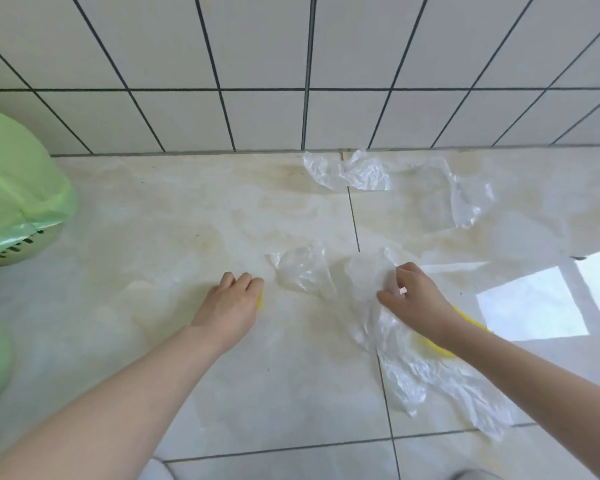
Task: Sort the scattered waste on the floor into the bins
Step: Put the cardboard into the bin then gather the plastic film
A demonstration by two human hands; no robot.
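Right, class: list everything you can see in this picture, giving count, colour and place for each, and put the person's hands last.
bins: two, green with green liners, left edge; the lower one only partly in view.
plastic sheets: about four, clear and crumpled, on the floor from the wall to the right foreground; exact count hard to tell.
yellow thing: one, under the right forearm, mostly hidden.
yellow bit: one, at the left hand's fingertips, too hidden to identify.
floor: cream tiles.
wall: white tiles, dark grout.
left hand: curled on the yellow bit.
right hand: pinching a plastic sheet.
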